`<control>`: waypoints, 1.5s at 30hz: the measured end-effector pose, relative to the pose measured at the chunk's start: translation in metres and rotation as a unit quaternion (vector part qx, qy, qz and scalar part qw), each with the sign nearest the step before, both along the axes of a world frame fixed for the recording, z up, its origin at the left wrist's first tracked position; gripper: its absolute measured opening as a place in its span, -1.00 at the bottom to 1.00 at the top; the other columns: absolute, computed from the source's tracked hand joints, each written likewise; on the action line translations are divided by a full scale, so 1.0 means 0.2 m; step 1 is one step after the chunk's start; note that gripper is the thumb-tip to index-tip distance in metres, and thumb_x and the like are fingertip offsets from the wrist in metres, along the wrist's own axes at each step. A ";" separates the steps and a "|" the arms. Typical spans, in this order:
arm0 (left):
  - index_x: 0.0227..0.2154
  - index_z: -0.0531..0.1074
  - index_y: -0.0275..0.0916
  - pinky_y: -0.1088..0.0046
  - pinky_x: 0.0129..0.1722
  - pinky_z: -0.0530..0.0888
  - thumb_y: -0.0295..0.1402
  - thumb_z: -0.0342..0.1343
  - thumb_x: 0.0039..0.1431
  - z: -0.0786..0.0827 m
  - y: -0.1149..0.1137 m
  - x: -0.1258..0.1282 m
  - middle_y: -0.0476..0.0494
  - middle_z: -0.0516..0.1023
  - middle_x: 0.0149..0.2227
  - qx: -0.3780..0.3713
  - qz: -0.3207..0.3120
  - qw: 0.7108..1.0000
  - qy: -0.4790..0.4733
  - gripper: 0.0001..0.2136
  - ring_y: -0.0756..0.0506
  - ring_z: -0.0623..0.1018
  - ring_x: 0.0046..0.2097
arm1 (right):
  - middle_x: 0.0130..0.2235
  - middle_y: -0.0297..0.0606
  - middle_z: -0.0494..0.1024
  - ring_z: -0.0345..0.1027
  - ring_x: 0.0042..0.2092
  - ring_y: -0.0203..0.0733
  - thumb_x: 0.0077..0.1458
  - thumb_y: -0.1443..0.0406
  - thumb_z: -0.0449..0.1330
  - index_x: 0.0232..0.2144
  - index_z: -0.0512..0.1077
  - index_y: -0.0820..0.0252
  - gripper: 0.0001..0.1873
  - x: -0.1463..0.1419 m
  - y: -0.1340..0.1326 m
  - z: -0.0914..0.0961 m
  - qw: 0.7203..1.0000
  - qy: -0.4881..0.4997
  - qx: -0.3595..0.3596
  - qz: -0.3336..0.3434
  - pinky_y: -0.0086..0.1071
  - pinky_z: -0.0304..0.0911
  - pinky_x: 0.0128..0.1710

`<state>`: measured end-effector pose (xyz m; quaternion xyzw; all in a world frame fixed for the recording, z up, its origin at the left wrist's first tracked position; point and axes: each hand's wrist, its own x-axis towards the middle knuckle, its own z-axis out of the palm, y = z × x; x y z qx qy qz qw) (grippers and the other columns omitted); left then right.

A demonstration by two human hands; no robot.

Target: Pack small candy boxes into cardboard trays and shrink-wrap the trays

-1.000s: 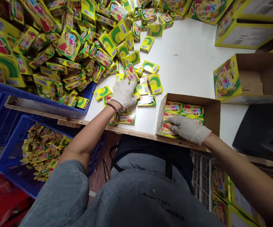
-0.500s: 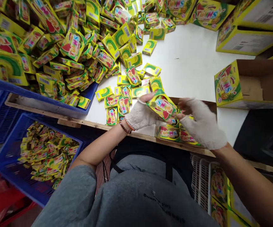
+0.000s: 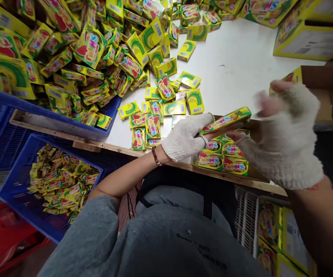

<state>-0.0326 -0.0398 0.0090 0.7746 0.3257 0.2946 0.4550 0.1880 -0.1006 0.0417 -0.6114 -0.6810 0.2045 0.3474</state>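
Observation:
My left hand [image 3: 185, 137], in a white knitted glove with bare fingertips, grips one end of a small yellow-green fruit-printed box [image 3: 227, 121]. That box is tipped onto its narrow side above an open carton [image 3: 255, 126]. Inside the carton, similar small boxes [image 3: 223, 162] lie flat in rows, partly hidden by the held one. To the right, my gloved right hand [image 3: 290, 134] is raised over the carton's right end. Its thumb and fingers are spread, smeared by motion, and nothing shows between them.
Loose small boxes [image 3: 153, 125] lie on the white table [image 3: 227, 77] left of the carton. A large heap [image 3: 91, 50] fills a blue crate at upper left. Below it is another blue crate [image 3: 13, 192] of small boxes. Big printed cartons [image 3: 302, 40] stand at right.
The held box has turned from face-up to its narrow side and stays in my left hand. My right hand has moved right and up, away from it. The view has shifted slightly.

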 end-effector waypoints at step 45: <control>-0.08 0.69 -0.32 0.02 0.11 0.57 0.19 0.22 0.38 -0.12 -0.36 0.25 -0.50 0.71 -0.06 0.212 -0.154 0.911 0.319 -0.43 -0.39 0.66 0.05 | 0.00 0.11 0.68 0.47 -0.07 0.09 0.48 0.23 -0.01 -0.05 0.64 0.12 -0.60 0.05 0.21 -0.42 0.962 -0.238 -0.118 0.068 -0.16 0.32 -0.17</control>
